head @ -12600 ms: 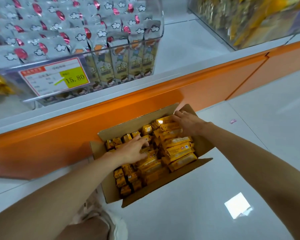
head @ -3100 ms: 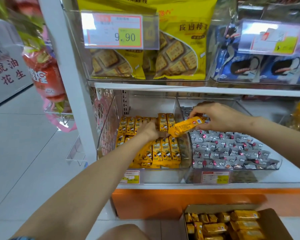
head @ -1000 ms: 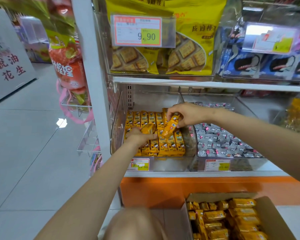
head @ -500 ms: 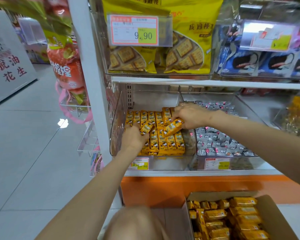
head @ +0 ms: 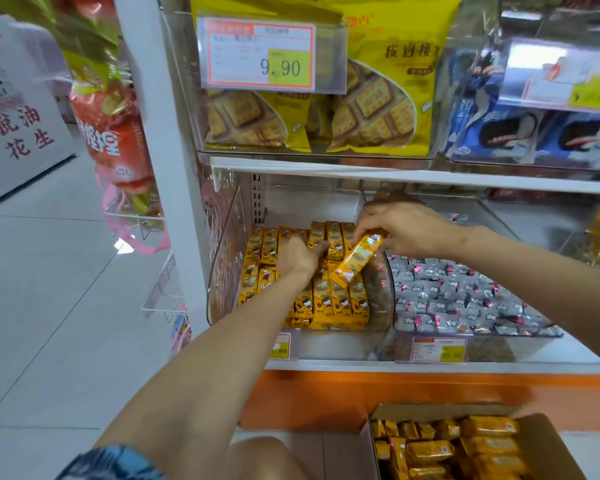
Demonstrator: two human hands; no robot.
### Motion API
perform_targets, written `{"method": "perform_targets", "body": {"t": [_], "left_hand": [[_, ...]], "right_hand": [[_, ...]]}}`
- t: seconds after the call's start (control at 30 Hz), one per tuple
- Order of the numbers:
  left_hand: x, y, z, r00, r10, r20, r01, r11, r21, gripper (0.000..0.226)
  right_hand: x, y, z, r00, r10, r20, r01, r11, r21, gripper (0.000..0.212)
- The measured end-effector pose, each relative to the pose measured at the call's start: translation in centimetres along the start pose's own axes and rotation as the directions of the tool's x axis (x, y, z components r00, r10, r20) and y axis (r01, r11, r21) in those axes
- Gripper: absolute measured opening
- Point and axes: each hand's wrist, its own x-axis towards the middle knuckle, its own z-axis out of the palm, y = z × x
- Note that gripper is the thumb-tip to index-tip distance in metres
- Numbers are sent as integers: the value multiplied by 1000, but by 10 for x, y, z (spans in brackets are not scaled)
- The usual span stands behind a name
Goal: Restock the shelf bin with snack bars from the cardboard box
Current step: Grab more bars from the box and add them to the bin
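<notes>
The clear shelf bin (head: 226,261) holds rows of yellow snack bars (head: 329,303) standing on end. My left hand (head: 297,256) is inside the bin, its fingers bent down among the middle rows; whether it grips a bar is hidden. My right hand (head: 407,230) pinches one yellow snack bar (head: 358,260) by its top end, tilted above the bin's right rows. The cardboard box (head: 553,445) sits open on the floor at the lower right, with more bars (head: 430,450) packed inside.
A second clear bin of grey-wrapped snacks (head: 465,296) adjoins on the right. Yellow biscuit bags (head: 371,116) and a 9.90 price tag (head: 260,55) fill the shelf above. A white shelf post (head: 160,168), hanging red bags (head: 113,133) and a wire rack (head: 163,292) stand left.
My left hand has pushed deeper into the rows, and the bar it held no longer shows. My right hand has lifted slightly, its bar still tilted over the bin.
</notes>
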Motion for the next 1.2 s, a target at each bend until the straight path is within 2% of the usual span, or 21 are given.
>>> {"method": "perform_targets", "body": {"t": [0.07,0.17,0.33,0.4,0.47,0.53,0.6,0.73,0.8,0.87,0.97,1.07,1.2], "left_hand": [[5,0,3,998,21,54,-27,994,102,59],[7,-7,-9,994,64,87,-78,982,169,50],[-5,-31,-52,994,96,60,-99,994,49,16],[-17,-43,-64,994,103,45,-104,994,18,10],[-26,-53,-69,993,103,60,-104,994,20,6],[-31,-59,-71,992,106,68,-109,993,39,13],[-35,-58,-72,991,121,56,-125,990,71,19],[-36,-55,-68,982,184,45,-188,973,135,23],[-35,-55,-63,977,202,64,-209,970,125,24],[-33,-53,-57,966,244,83,-253,959,125,29],[-22,-46,-51,953,278,117,-293,946,142,42],[-9,-40,-42,964,234,126,-251,958,140,57],[0,-39,-29,980,135,146,-146,987,70,63]], "right_hand": [[0,5,-1,1000,11,-22,-11,1000,8,40],[10,11,1,999,28,-33,-25,997,69,47],[45,-3,15,995,-73,-69,84,981,174,36],[68,-13,25,992,-112,-53,120,976,183,29],[92,-20,34,996,-88,-22,91,977,193,22],[113,-24,43,999,-46,0,46,981,190,27],[127,-26,48,999,-26,37,20,989,146,44],[136,-15,57,992,-29,121,24,999,35,46],[132,-12,57,984,3,178,-13,999,52,56],[125,-7,53,986,61,157,-78,992,104,63],[102,9,38,987,139,84,-154,965,212,57],[72,21,24,976,187,114,-201,973,118,39],[53,19,26,934,271,231,-271,962,-31,59]]}}
